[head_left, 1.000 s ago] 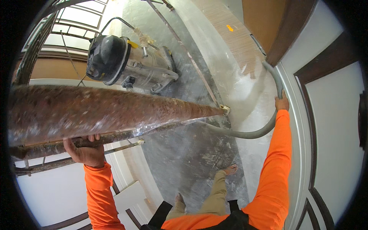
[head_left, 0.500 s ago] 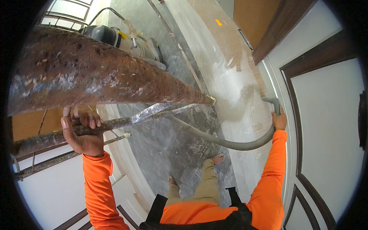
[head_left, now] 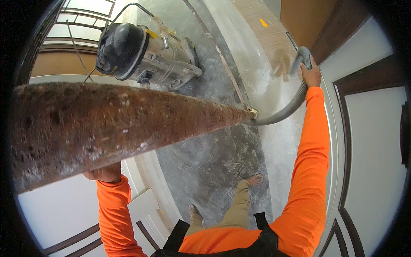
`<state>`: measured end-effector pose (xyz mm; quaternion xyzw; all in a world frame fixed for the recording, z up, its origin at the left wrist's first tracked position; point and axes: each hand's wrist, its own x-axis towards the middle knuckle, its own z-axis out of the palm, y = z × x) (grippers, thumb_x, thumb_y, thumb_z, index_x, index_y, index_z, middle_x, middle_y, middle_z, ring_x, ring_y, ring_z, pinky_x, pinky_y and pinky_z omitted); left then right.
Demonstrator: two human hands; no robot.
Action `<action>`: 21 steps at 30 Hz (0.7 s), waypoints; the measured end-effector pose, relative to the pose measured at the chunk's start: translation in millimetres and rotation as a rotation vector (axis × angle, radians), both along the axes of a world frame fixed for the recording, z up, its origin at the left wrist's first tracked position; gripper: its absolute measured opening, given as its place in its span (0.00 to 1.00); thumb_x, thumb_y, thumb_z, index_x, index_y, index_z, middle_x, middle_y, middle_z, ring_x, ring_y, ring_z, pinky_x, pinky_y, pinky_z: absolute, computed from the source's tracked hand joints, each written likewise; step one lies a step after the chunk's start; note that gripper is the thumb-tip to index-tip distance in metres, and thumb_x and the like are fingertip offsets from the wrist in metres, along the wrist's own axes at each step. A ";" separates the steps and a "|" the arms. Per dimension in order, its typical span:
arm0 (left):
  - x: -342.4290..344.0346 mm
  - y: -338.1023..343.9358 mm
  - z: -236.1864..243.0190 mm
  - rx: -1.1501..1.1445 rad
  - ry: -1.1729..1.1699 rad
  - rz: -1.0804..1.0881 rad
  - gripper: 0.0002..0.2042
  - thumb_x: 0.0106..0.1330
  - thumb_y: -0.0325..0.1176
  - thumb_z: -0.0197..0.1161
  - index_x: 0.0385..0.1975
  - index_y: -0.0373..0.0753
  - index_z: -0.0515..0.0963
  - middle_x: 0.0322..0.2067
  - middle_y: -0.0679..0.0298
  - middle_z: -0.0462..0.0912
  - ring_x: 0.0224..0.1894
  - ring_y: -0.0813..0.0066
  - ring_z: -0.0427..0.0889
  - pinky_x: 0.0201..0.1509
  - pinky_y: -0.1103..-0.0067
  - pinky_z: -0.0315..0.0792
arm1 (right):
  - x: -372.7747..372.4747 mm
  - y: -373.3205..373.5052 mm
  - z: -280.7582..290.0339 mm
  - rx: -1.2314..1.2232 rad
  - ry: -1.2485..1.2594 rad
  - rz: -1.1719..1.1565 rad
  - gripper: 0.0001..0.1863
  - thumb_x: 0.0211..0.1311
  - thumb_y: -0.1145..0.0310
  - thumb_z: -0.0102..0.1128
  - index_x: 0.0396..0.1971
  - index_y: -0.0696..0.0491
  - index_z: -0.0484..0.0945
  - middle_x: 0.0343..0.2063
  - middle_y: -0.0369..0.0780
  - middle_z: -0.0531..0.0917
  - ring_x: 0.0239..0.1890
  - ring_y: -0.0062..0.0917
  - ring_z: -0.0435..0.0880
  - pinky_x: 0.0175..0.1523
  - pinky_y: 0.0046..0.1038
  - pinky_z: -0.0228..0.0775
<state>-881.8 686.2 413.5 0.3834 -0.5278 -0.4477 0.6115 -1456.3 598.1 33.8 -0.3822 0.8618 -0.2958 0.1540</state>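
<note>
My right hand (head_left: 312, 77), at the far right, is closed round the grey ribbed vacuum hose (head_left: 284, 113) near its end. The hose's tip bends over and is blurred above the pale, dusty strip (head_left: 276, 141) along the right wall. From there the hose curves down and disappears behind a thick, rusty pipe (head_left: 128, 124) that runs large across the left half. Only the back and wrist of my left hand (head_left: 108, 173) show below that pipe. Its fingers are hidden behind the pipe.
A dusty vacuum cleaner (head_left: 160, 70) with a black top stands on the grey floor (head_left: 205, 171) beyond the pipe. A thin, rusty rod (head_left: 216, 49) runs away from the pipe's far end. White panels with dark trim (head_left: 342, 150) line the right side.
My right hand has moved farther away along the wall with the hose. The thick pipe sits lower in view and now covers my left fingers and the thinner bar they were round.
</note>
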 end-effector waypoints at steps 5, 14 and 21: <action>-19.6 -8.8 -7.3 0.019 0.032 0.026 0.24 0.71 0.55 0.46 0.57 0.46 0.73 0.45 0.60 0.81 0.36 0.65 0.77 0.41 0.70 0.73 | -31.2 -23.8 -102.6 0.018 0.015 0.071 0.40 0.56 0.50 0.66 0.68 0.46 0.65 0.61 0.50 0.74 0.63 0.43 0.73 0.68 0.35 0.63; -26.0 -1.9 0.4 0.049 0.027 0.093 0.24 0.70 0.56 0.50 0.56 0.47 0.74 0.40 0.62 0.80 0.30 0.69 0.74 0.36 0.71 0.71 | -4.9 112.1 -139.3 0.442 -0.212 -0.097 0.41 0.55 0.55 0.65 0.69 0.48 0.63 0.58 0.50 0.77 0.59 0.42 0.77 0.64 0.37 0.67; -57.3 -11.5 16.1 0.015 -0.077 0.015 0.24 0.74 0.52 0.45 0.58 0.39 0.72 0.24 0.69 0.63 0.22 0.78 0.63 0.27 0.77 0.63 | -23.5 314.3 -109.7 0.380 -0.188 -0.301 0.40 0.56 0.54 0.65 0.68 0.50 0.65 0.60 0.53 0.74 0.62 0.45 0.74 0.67 0.36 0.64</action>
